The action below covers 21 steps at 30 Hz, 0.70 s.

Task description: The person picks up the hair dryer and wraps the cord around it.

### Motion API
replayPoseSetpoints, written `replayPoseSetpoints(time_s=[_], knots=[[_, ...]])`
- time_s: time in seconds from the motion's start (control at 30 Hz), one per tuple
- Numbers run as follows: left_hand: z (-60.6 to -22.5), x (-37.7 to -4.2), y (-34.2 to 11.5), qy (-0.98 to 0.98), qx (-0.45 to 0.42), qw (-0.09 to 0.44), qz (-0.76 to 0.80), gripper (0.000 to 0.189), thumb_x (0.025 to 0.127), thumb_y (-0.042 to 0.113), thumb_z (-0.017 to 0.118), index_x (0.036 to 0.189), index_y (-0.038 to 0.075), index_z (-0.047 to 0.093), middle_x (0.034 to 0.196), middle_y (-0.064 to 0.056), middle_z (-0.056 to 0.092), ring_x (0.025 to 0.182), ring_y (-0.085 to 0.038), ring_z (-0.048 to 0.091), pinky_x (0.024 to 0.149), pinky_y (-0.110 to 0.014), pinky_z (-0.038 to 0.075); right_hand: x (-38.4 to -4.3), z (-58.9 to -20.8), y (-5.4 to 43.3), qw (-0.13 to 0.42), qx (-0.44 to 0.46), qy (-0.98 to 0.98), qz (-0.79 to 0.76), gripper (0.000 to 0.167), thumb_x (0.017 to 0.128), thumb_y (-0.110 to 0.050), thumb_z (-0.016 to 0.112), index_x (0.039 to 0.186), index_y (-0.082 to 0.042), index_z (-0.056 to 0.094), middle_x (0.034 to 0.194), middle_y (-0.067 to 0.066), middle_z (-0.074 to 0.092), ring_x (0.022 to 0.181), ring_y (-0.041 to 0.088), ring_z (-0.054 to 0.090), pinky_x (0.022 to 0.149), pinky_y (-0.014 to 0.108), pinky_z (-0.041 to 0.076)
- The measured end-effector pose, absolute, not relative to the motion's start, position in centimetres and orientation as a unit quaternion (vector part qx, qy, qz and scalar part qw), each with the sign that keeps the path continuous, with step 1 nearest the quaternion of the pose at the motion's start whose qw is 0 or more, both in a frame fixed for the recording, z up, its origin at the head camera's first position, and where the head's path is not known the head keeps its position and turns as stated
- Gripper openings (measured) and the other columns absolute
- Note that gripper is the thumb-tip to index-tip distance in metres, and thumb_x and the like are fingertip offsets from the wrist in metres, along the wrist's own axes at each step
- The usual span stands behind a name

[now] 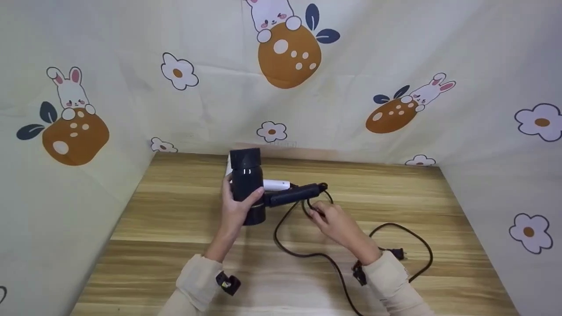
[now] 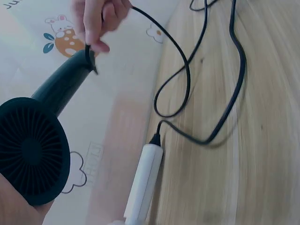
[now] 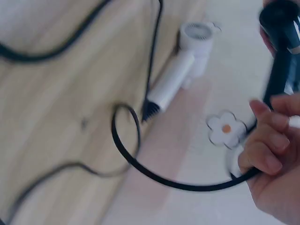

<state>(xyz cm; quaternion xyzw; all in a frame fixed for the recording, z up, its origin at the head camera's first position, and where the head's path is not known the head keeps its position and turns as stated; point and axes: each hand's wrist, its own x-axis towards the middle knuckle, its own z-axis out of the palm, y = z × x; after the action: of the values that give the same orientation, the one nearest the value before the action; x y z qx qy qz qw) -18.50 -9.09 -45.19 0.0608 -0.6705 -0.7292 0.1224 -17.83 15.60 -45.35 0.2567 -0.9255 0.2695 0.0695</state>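
My left hand (image 1: 232, 210) grips a dark hair dryer (image 1: 246, 180) round its barrel, thumb across the near side, holding it above the table. Its handle points right, and its round slotted rear grille (image 2: 32, 150) faces the left wrist camera. Just beyond the handle's end, my right hand (image 1: 338, 221) holds a black cord (image 3: 201, 187), with fingers curled round it. From that hand the cord hangs in a loop. Behind the dark dryer lies a white hair dryer (image 1: 276, 184), partly hidden in the head view; its handle and head show in the right wrist view.
The wood-grain table (image 1: 184, 272) meets a printed cloth backdrop (image 1: 210, 114) at the back and sides. A second stretch of black cord (image 1: 325, 255) winds toward the front edge. Beside my right wrist lies a black plug (image 1: 397, 253), near a curved cord (image 1: 430, 250).
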Motion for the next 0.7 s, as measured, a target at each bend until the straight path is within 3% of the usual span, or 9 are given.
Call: replayPoseSetpoints(time_s=[0.13,0.27,0.37,0.53,0.7], knots=[[-45.4,-18.7,-9.8,-0.711,0.031,0.101,-0.696,0.070,0.072,0.016,0.078,0.131,0.014,0.040,0.109,-0.012,0.053,0.096,-0.022,0.053,0.087,-0.034,0.043,-18.1,-43.6,16.9,0.047,0.292,-0.920,0.258,0.012,0.091,-0.019,0.058,0.088,-0.009,0.065,0.073,-0.002,0.061,0.058,0.003,0.046,0.053,0.021,0.042],[-45.2,-18.7,-10.3,-0.727,0.006,0.040,-0.685,0.072,0.073,0.019,0.077,0.134,0.018,0.039,0.111,-0.012,0.053,0.097,-0.023,0.055,0.088,-0.035,0.044,-18.6,-42.3,18.1,0.082,0.310,-0.915,0.246,0.016,0.088,-0.029,0.061,0.086,-0.014,0.065,0.078,-0.003,0.065,0.062,0.004,0.054,0.057,0.023,0.046],[-45.1,-18.6,-10.5,-0.720,-0.004,0.002,-0.694,0.072,0.074,0.019,0.075,0.136,0.019,0.037,0.114,-0.012,0.053,0.099,-0.024,0.055,0.090,-0.037,0.042,-19.0,-41.8,18.7,0.095,0.309,-0.908,0.267,0.018,0.083,-0.033,0.065,0.083,-0.015,0.066,0.075,-0.004,0.065,0.059,0.003,0.051,0.054,0.022,0.045],[-45.0,-18.3,-10.6,-0.688,-0.016,-0.030,-0.725,0.069,0.074,0.016,0.072,0.135,0.016,0.039,0.115,-0.010,0.054,0.099,-0.021,0.054,0.092,-0.036,0.039,-19.8,-42.1,19.3,0.035,0.284,-0.884,0.369,0.016,0.080,-0.033,0.068,0.083,-0.017,0.066,0.071,-0.006,0.061,0.054,0.001,0.039,0.052,0.018,0.038],[-45.3,-18.0,-10.3,-0.632,-0.033,-0.036,-0.773,0.058,0.076,0.011,0.066,0.129,0.010,0.042,0.108,-0.007,0.055,0.094,-0.019,0.055,0.089,-0.033,0.042,-20.4,-43.2,19.3,-0.007,0.270,-0.837,0.475,0.013,0.086,-0.017,0.064,0.090,-0.006,0.068,0.082,0.005,0.066,0.062,0.002,0.048,0.057,0.018,0.042]])
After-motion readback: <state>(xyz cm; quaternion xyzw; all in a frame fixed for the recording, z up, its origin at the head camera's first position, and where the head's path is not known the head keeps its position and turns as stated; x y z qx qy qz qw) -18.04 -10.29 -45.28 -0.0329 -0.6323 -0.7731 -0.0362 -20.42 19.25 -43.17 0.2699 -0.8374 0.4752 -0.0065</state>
